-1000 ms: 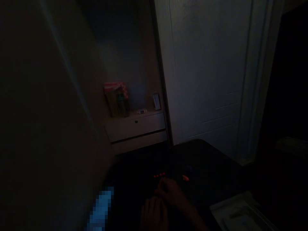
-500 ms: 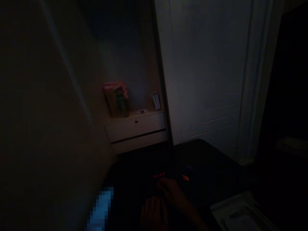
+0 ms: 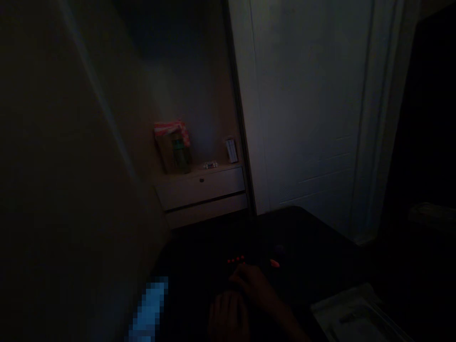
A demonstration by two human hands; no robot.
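Low over the dark table point(image 3: 302, 228), the left hand point(image 3: 229, 316) lies with its fingers side by side, and the right hand point(image 3: 251, 281) bends its fingers inward just beyond it; too dim to tell whether either grips anything. Close past the right fingertips sit small red dots point(image 3: 235, 259) in a row. Right of them is an orange-red piece point(image 3: 274, 263). Farther out, a green-capped bottle point(image 3: 181, 156) stands on a shelf above drawers point(image 3: 203, 190), beside a white door point(image 3: 306, 104).
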